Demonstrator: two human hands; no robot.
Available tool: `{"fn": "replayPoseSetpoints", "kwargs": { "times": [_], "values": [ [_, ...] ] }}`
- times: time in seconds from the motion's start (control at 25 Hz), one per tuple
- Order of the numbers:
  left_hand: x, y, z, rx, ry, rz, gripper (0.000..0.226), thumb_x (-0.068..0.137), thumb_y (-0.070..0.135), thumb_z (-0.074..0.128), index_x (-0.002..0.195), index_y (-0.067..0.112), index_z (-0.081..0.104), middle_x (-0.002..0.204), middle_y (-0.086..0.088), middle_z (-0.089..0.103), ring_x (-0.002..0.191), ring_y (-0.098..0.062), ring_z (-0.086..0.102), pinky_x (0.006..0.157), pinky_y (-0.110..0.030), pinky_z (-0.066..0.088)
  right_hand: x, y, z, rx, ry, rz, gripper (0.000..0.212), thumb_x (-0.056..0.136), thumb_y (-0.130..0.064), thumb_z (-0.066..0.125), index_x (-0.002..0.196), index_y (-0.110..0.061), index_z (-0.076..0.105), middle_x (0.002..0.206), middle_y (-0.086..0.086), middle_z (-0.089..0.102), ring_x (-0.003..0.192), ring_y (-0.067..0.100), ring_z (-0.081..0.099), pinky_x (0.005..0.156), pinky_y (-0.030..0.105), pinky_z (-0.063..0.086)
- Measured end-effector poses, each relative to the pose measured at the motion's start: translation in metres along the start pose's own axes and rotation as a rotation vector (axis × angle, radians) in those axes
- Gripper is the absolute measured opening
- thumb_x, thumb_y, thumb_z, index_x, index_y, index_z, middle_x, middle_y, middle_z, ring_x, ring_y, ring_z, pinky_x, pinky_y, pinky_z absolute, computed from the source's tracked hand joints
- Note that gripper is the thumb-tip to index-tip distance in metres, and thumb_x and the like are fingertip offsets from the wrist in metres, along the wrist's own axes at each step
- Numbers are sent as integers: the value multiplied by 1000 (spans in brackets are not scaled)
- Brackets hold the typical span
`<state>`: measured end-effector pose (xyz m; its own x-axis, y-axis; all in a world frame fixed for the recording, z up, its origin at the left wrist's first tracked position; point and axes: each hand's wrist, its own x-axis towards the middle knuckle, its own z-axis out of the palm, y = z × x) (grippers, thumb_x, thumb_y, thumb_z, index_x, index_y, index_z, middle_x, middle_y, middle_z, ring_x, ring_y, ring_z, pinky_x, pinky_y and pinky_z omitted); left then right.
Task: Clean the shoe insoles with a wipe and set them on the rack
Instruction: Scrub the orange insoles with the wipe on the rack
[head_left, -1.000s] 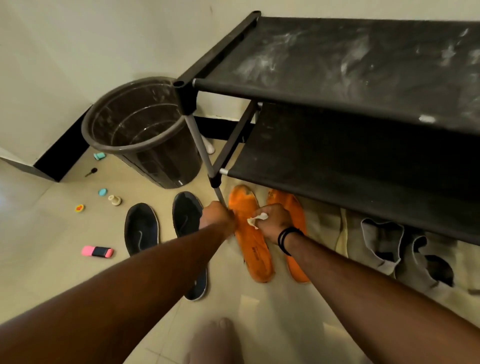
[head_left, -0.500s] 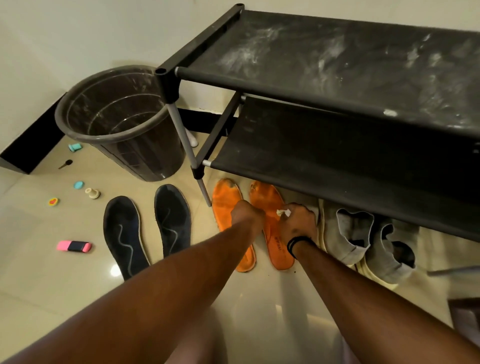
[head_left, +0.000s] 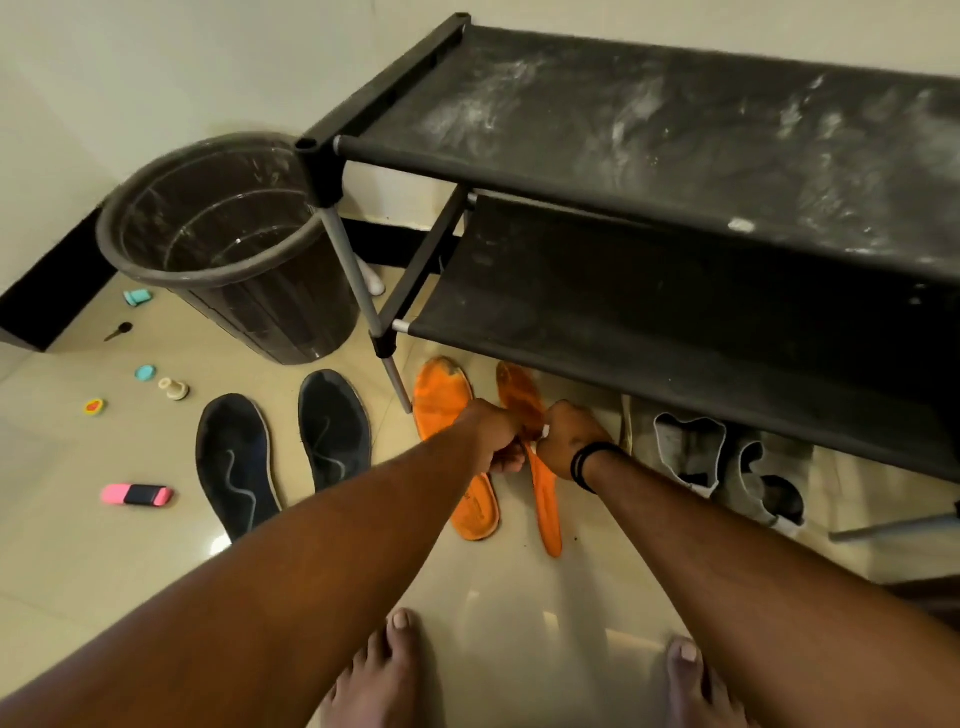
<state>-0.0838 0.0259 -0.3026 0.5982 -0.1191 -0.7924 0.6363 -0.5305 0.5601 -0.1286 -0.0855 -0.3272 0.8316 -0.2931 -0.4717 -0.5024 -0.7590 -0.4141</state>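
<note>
Lifted since a moment ago: one orange insole (head_left: 545, 486), which lay flat on the floor and now stands tilted on its long edge, raised between both hands.

Item, left hand (head_left: 493, 434): fingers curled round the near edge of that insole at its middle.

Item, right hand (head_left: 569, 441): fingers bunched on a white wipe (head_left: 545, 430), only a scrap of which shows; whether they also pinch the insole cannot be told from here.

Item, second orange insole (head_left: 457, 447): flat on the tiles, just beside the raised one, toe end soiled.

Item, two dark insoles (head_left: 283, 452): flat on the floor to the left, well apart from the hands.

Item, rack (head_left: 675, 140): black, two fabric shelves (both dusty), no insole on either.

Item, bucket (head_left: 228, 244): by the rack's corner post.

Step in hand, as judged: start of wiping the first orange insole; nothing is yet racked, so the task looks early.

Next move calls for: a steady grip with the left hand while the right draws the wipe along the insole's length, then a lift up onto a shelf.
</note>
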Motion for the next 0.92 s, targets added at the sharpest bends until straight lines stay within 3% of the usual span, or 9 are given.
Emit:
{"fn": "replayPoseSetpoints", "kwargs": {
  "times": [0.2, 0.28, 0.52, 0.6, 0.72, 0.8, 0.92],
  "values": [
    [-81, 45, -38, 226, -107, 41, 20, 97, 13, 59, 80, 5, 66, 61, -6, 65, 55, -13, 62, 54, -24, 57, -48, -42, -81, -58, -430, 5, 22, 91, -8, 58, 112, -4, 63, 95, 19, 69, 72, 24, 70, 74, 37, 61],
    [-117, 66, -57, 321, -112, 34, 18, 96, 13, 58, 80, 5, 64, 58, -7, 65, 50, -14, 63, 49, -23, 57, -75, -59, -111, -53, -510, -22, 28, 90, 0, 59, 118, 1, 58, 104, 26, 68, 71, 27, 71, 72, 39, 61],
    [-248, 128, -95, 558, -181, 118, 24, 97, 14, 55, 76, 6, 64, 59, -6, 66, 44, -11, 63, 45, -18, 54, -175, -117, -205, 0, -367, -292, 6, 87, -1, 66, 92, -3, 64, 84, 19, 67, 69, 28, 68, 78, 45, 60],
    [-286, 147, -102, 575, -198, 195, 23, 95, 16, 57, 75, 7, 64, 59, -5, 64, 44, -10, 61, 44, -17, 52, -201, -126, -238, -15, -344, -337, 6, 87, -2, 67, 93, -3, 65, 85, 18, 67, 70, 28, 67, 78, 44, 60],
    [-327, 174, -119, 422, -209, 393, 13, 82, 20, 67, 73, 11, 67, 67, -5, 59, 56, -13, 55, 57, -20, 47, -236, -127, -295, 9, -226, -418, 12, 88, -6, 67, 100, -5, 66, 87, 15, 70, 71, 25, 67, 73, 39, 58],
    [-342, 188, -126, 251, -212, 504, 13, 68, 24, 75, 70, 14, 67, 69, -6, 57, 62, -16, 51, 65, -25, 42, -255, -117, -331, 46, -57, -480, 10, 88, -9, 68, 97, -7, 70, 82, 9, 73, 69, 21, 68, 66, 34, 57],
    [-346, 198, -118, 19, -124, 629, 15, 87, 22, 66, 77, 13, 58, 60, -2, 58, 47, -9, 52, 43, -16, 41, -269, -91, -373, 107, 250, -530, 7, 88, -11, 67, 92, -9, 72, 78, 9, 73, 65, 18, 69, 57, 28, 55]
  ]
}}
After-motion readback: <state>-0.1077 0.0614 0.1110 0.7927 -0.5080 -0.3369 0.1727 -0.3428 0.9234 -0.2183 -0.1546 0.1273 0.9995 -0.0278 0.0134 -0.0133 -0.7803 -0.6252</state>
